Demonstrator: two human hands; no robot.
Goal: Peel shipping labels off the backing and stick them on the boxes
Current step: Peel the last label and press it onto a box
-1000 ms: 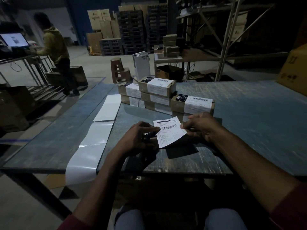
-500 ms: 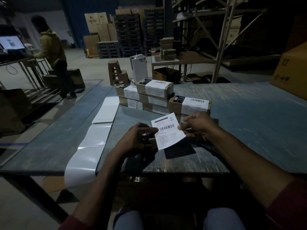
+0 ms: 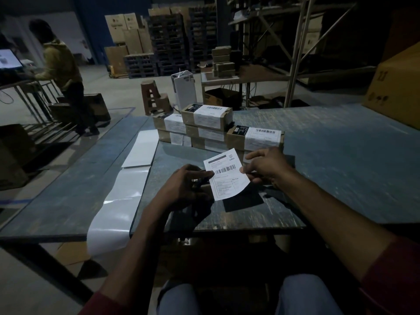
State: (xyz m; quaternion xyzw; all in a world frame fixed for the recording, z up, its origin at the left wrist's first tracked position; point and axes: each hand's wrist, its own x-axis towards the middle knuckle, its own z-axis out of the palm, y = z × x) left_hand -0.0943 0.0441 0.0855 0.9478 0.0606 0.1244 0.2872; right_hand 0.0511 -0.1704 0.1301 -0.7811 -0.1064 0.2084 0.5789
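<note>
Here, from the head camera: one label, white, portrait, held tilted above the table just in front of the boxes. Printed with a dark bar along the top, a small logo at the upper right corner, a barcode across the middle and boxed fine print below, too small to read. Pinched at the left edge by the left hand, fingertips curled onto the paper near the barcode. Pinched at the right edge by the right hand, thumb and fingers closed on the paper, remaining fingers loosely bent. Casting a dark shadow on the tabletop under its lower right corner. Cannot tell whether backing is under the label.

Behind the label, brown boxes stacked near the table's far edge: six or so visible, exact count unclear in the dim light. Each visible box wrapped with a white label already stuck on; three tops showing, each with a small black patch beside the white label. Nearest box just beyond the right hand's fingers.

To the left, a strip of glossy white backing running along the table and hanging over the near edge, two sheets visible end to end.

Far left, one person standing at a lit screen.
</note>
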